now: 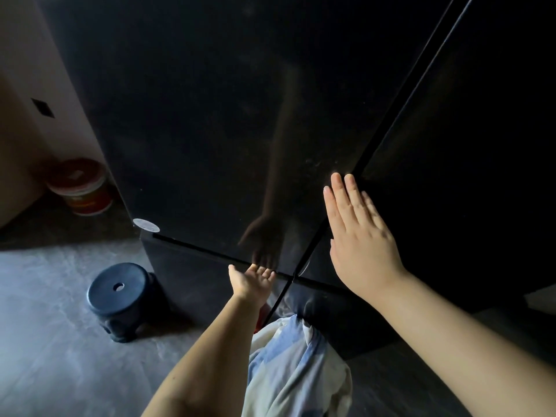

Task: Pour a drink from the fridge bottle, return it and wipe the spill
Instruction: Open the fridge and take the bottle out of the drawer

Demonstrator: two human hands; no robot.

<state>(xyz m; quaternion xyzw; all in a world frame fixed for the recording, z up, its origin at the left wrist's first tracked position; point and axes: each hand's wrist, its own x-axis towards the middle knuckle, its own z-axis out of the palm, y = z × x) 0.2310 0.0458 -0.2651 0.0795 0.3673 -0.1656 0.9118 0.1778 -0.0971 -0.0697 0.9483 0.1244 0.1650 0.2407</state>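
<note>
Fridge [210, 115] black, glossy, closed; right hand [361, 236] flat against it.

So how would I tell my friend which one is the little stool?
Find the big black fridge. On the grey floor beside its lower left corner stands the small stool. It is dark blue and round with a hole in its seat, unlike the red and white tub farther back by the wall.

No legible text anywhere.
</note>
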